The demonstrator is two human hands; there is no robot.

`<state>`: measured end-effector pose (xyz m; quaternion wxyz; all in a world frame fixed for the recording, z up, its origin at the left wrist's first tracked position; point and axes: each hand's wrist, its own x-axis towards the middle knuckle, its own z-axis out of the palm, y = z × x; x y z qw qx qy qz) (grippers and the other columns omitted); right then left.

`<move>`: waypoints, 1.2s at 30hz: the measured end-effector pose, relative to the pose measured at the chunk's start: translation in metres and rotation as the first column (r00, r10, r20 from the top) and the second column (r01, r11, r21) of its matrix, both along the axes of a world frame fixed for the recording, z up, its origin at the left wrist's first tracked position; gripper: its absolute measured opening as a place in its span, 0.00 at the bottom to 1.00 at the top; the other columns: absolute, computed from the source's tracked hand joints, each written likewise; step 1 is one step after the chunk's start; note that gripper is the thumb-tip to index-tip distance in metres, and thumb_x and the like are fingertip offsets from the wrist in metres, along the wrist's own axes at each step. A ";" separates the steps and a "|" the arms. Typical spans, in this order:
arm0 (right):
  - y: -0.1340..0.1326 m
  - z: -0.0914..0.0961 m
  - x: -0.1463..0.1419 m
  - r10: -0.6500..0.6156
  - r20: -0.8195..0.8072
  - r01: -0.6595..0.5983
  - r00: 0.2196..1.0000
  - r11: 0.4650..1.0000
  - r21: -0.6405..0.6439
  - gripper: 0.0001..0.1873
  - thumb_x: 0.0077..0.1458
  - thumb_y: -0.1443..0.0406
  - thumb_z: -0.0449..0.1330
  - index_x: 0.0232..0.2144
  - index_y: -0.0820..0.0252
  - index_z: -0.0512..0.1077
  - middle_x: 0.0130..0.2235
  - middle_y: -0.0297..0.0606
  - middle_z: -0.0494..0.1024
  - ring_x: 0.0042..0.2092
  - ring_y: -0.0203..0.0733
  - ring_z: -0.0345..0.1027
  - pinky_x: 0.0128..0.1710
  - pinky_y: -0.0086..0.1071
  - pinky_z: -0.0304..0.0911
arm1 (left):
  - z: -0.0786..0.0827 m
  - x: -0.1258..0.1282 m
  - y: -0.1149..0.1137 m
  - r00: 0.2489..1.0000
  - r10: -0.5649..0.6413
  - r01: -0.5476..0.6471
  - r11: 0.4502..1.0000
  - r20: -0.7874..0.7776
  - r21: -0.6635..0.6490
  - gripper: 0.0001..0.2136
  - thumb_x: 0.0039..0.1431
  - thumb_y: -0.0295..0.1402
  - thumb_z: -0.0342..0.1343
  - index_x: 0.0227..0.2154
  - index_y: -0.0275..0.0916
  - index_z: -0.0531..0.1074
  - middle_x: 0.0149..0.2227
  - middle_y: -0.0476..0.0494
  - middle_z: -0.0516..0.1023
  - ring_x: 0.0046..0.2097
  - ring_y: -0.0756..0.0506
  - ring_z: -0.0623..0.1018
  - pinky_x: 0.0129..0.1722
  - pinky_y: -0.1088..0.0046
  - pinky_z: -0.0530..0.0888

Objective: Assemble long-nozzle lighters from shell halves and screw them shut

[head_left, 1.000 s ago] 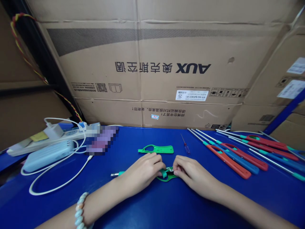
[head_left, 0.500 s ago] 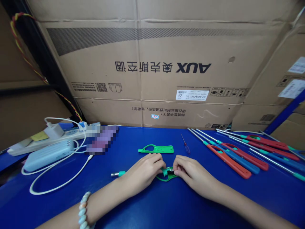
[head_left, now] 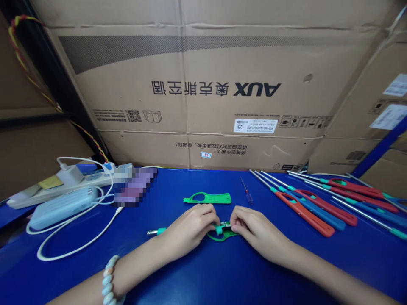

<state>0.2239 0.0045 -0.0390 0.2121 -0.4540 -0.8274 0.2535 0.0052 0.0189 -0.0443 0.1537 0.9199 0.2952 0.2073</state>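
An opened long-reach lighter (head_left: 219,238) with a green housing lies on the blue table between my hands. My left hand (head_left: 192,226) has its fingers closed on the lighter, by the teal trigger (head_left: 218,229), and covers much of it. To the left, the metal nozzle tip (head_left: 151,232) sticks out behind my left forearm. My right hand (head_left: 254,223) pinches the other end of the housing, where a thin pale wire (head_left: 225,223) shows; its fingertips hide the exact contact. A loose green housing half (head_left: 216,198) lies flat just beyond my hands.
A small screwdriver (head_left: 248,195) with a clear purple handle lies behind my right hand. Several red and blue lighters (head_left: 305,214) are spread at right. On the left are a light blue power bank (head_left: 65,207), a cable, a power strip (head_left: 92,177) and a blurred-out phone (head_left: 136,188). Cardboard (head_left: 190,106) stands behind.
The view has shifted very slightly. Both hands keep their grip around the lighter, with hardly any visible movement.
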 end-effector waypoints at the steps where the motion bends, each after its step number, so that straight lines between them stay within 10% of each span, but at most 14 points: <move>1: 0.000 0.000 0.000 0.000 0.003 0.000 1.000 1.000 0.000 0.09 0.58 0.73 0.52 0.28 0.58 0.63 0.30 0.32 0.70 0.33 0.37 0.63 0.33 0.28 0.55 | 0.000 0.000 0.000 1.000 0.008 -0.008 1.000 0.007 -0.009 0.09 0.62 0.19 0.49 0.38 0.37 0.71 0.38 0.45 0.72 0.40 0.46 0.72 0.42 0.72 0.70; 36: 0.003 0.000 -0.001 -0.031 0.002 0.031 1.000 0.999 -0.042 0.07 0.56 0.72 0.55 0.27 0.58 0.65 0.27 0.29 0.67 0.29 0.36 0.60 0.30 0.27 0.52 | -0.002 0.008 0.000 0.975 0.073 -0.056 0.995 0.210 -0.085 0.09 0.61 0.20 0.49 0.35 0.36 0.73 0.35 0.45 0.76 0.37 0.47 0.75 0.39 0.72 0.72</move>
